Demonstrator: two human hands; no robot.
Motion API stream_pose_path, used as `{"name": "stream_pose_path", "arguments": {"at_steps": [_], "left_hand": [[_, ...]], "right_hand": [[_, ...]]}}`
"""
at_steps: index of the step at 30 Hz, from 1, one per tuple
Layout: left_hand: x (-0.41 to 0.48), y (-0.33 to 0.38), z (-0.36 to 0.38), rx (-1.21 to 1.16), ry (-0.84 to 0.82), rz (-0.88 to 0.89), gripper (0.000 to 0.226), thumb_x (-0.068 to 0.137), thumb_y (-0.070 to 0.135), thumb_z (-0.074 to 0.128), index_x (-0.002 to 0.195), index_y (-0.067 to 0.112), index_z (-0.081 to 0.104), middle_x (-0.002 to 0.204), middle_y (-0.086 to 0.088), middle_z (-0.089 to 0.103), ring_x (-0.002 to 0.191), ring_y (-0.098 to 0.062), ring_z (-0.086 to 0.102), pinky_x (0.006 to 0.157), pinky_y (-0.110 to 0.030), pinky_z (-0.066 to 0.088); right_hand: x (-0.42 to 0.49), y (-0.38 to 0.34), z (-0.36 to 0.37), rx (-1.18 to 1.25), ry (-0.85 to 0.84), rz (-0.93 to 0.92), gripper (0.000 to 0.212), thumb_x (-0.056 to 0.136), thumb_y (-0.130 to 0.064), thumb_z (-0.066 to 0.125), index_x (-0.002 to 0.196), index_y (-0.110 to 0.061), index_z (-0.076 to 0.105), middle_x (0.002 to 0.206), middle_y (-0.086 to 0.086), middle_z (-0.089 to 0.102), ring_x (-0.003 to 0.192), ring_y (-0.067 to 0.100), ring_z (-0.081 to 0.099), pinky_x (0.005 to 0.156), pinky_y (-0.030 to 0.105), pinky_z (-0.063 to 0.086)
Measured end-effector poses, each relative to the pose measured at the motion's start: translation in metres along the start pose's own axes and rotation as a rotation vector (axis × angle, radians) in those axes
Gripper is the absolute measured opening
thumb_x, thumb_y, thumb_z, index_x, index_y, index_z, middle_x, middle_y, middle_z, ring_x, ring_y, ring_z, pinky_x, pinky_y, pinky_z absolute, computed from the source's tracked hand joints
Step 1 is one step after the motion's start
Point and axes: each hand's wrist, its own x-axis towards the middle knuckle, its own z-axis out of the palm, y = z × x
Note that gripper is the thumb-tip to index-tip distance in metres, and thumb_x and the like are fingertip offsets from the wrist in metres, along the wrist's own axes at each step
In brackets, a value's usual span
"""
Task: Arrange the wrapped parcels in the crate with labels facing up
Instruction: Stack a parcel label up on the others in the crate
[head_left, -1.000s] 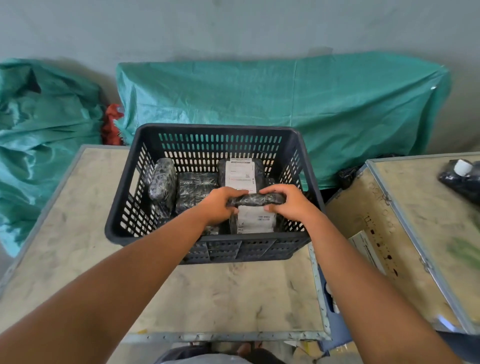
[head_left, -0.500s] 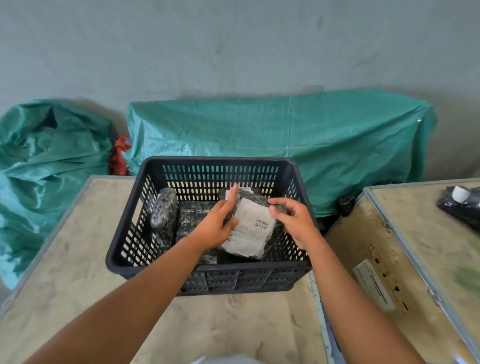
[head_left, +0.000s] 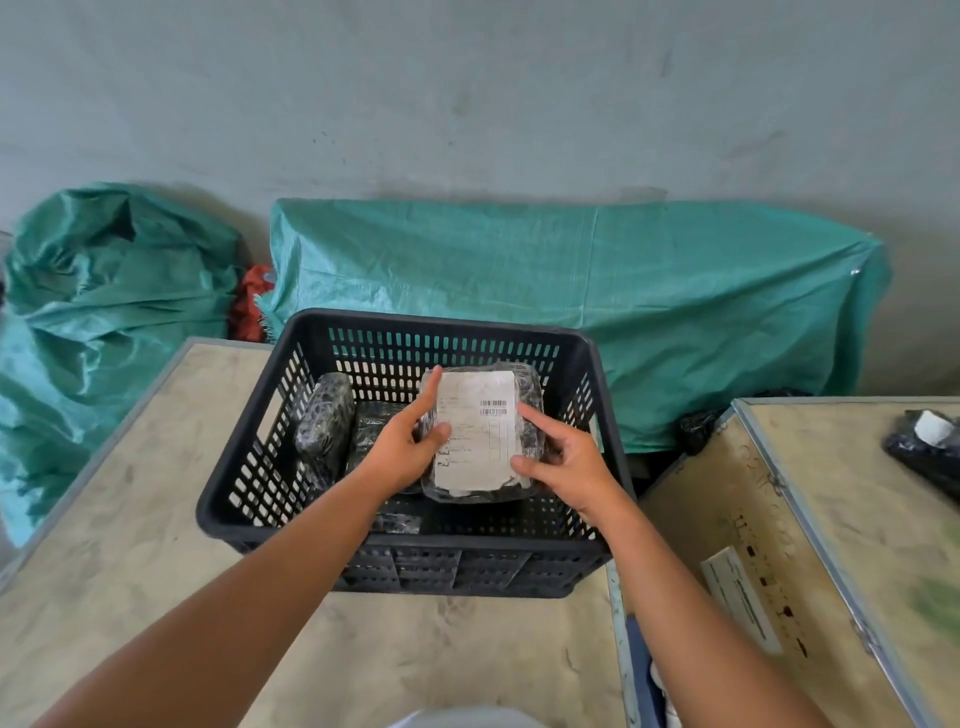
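One black slotted crate (head_left: 582, 364) stands on the left desk (head_left: 130, 519); inside it three wrapped parcels can be counted with confidence, and a small glossy piece of a further one shows by the near wall, too little of it to say what it is. The labelled parcel (head_left: 478, 431) sits in the right half of the crate, its white label with barcode facing up and tilted toward the camera; both hands grip it. The left hand (head_left: 402, 447) clasps its left edge, forefinger stretched up along the side and thumb pressed on the label; the right hand (head_left: 566, 462) holds the right edge, forefinger and thumb on the label's margin, the other fingers hidden behind the wrap. One upright parcel (head_left: 322, 421) leans on edge near the crate's left wall; one dark parcel (head_left: 371, 421) lies between it and the left hand, mostly covered by that hand, its label side not readable. Whatever lies under the labelled parcel is hidden. Two green tarp-covered heaps lie behind, one at left (head_left: 104, 312), one wide (head_left: 571, 291); a scrap of red cloth (head_left: 249, 306) shows between them. A second desk (head_left: 857, 519) at right carries one black-wrapped bundle (head_left: 924, 452), cut off by the frame edge.
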Motion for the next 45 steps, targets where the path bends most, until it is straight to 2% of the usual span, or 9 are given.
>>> {"name": "stream_pose_path", "arguments": {"at_steps": [3,9,16,21,23,27,31,39,45], "left_hand": [[0.002,-0.006,0.007,0.052,-0.062,-0.006,0.081,0.100,0.027,0.063,0.152,0.062,0.013,0.151,0.044,0.022,0.139,0.006,0.028,0.106,-0.017,0.037],[0.040,0.000,0.011,0.223,-0.118,-0.048,0.077,0.099,0.025,0.064,0.148,0.065,0.022,0.148,0.024,0.034,0.132,0.001,0.034,0.101,-0.006,0.034],[0.078,-0.014,0.020,0.275,-0.090,-0.157,0.079,0.096,0.020,0.065,0.157,0.046,0.023,0.161,-0.004,0.037,0.132,-0.034,0.054,0.099,-0.052,0.053],[0.078,-0.038,0.022,0.287,-0.162,-0.213,0.086,0.096,0.020,0.065,0.159,0.048,0.012,0.161,-0.005,0.037,0.085,-0.020,0.073,0.063,-0.032,0.062],[0.076,-0.046,0.026,0.305,-0.176,-0.234,0.083,0.099,0.027,0.061,0.161,0.042,0.007,0.163,-0.006,0.033,0.107,-0.026,0.068,0.080,-0.034,0.060],[0.072,-0.064,0.030,0.282,-0.201,-0.294,0.074,0.102,0.049,0.049,0.156,0.056,0.000,0.169,-0.002,0.011,0.155,-0.035,0.001,0.122,-0.056,0.016],[0.072,-0.067,0.024,0.183,-0.267,-0.302,0.071,0.102,0.051,0.047,0.153,0.061,-0.001,0.165,0.005,0.027,0.135,-0.014,0.040,0.108,-0.032,0.034],[0.070,-0.069,0.021,0.142,-0.251,-0.286,0.071,0.095,0.063,0.051,0.149,0.069,0.004,0.160,0.012,0.033,0.132,-0.011,0.040,0.115,-0.046,0.034],[0.073,-0.053,0.020,0.252,-0.097,-0.273,0.067,0.098,0.038,0.064,0.157,0.039,0.033,0.156,0.000,0.045,0.110,-0.008,0.060,0.084,-0.023,0.051]], "right_hand": [[0.004,0.001,-0.004,0.055,0.043,0.013,0.077,0.085,0.004,0.080,0.131,-0.054,0.063,0.129,-0.031,0.065,0.124,-0.005,0.059,0.103,0.024,0.051],[0.037,-0.014,-0.017,-0.030,0.046,0.082,0.079,0.091,-0.001,0.075,0.132,-0.065,0.054,0.155,-0.014,0.048,0.138,0.011,0.050,0.109,0.049,0.049],[0.082,-0.001,0.000,-0.205,0.023,0.123,0.087,0.087,0.006,0.074,0.157,-0.033,0.039,0.154,-0.003,0.042,0.098,-0.017,0.050,0.070,0.000,0.047],[0.085,0.031,0.007,-0.245,0.017,0.210,0.098,0.086,0.002,0.079,0.160,-0.037,0.028,0.161,0.000,0.038,0.126,0.006,0.047,0.079,0.003,0.047],[0.087,0.040,0.007,-0.246,-0.014,0.277,0.109,0.085,-0.007,0.083,0.163,-0.037,0.013,0.163,-0.001,0.035,0.131,0.007,0.039,0.095,0.013,0.042],[0.092,0.050,0.004,-0.218,-0.065,0.345,0.119,0.083,-0.021,0.086,0.162,-0.042,-0.001,0.164,-0.005,0.033,0.131,0.005,0.038,0.103,0.023,0.036],[0.096,0.056,0.003,-0.209,-0.064,0.346,0.118,0.084,-0.025,0.086,0.161,-0.045,0.000,0.166,-0.007,0.029,0.134,0.004,0.034,0.105,0.025,0.033],[0.093,0.056,0.004,-0.199,-0.022,0.308,0.115,0.083,-0.022,0.087,0.161,-0.046,0.006,0.165,-0.008,0.030,0.135,0.002,0.033,0.107,0.025,0.034],[0.084,0.048,0.008,-0.289,0.049,0.245,0.109,0.081,-0.025,0.089,0.164,-0.034,0.019,0.166,-0.002,0.030,0.137,0.005,0.033,0.110,0.027,0.032]]}}
